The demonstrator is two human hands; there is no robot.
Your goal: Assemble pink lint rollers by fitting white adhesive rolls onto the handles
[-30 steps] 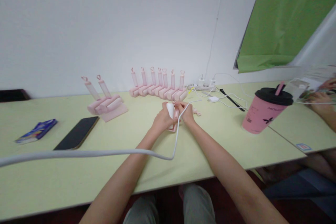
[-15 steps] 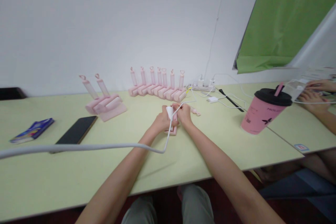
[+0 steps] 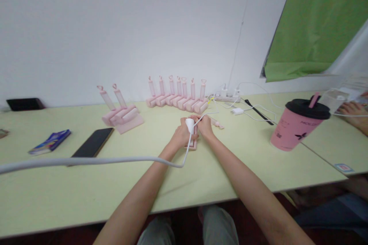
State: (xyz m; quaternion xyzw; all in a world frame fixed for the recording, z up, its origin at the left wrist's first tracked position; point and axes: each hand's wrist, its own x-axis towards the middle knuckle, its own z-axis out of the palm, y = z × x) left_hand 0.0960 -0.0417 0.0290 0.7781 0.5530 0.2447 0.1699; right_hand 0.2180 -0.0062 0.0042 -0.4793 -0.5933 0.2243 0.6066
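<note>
My left hand (image 3: pixel 181 135) is closed around a small pink plastic case (image 3: pixel 193 145) with a rectangular frame at its near end, held low over the table. My right hand (image 3: pixel 204 126) pinches at the far right side of the same case, fingertips close to those of my left hand. A white cable (image 3: pixel 115 160) with a white cone-shaped end (image 3: pixel 189 124) hangs in front of my hands and hides part of the case. Just beyond my right hand lies a thin pink tube (image 3: pixel 217 123) with a loop-shaped tip.
Several pink pieces with upright clear tubes (image 3: pixel 184 101) line the wall. Two similar ones (image 3: pixel 119 115) stand left on a pink flat piece. Also around are a phone (image 3: pixel 93 143), a blue packet (image 3: pixel 50 141), a power strip (image 3: pixel 227 98), a pink cup (image 3: pixel 296 126) and another person's hand (image 3: pixel 353 113).
My view has turned a little to the left, so the table things sit farther right. Both hands stay on the pink case, with only slight finger movement.
</note>
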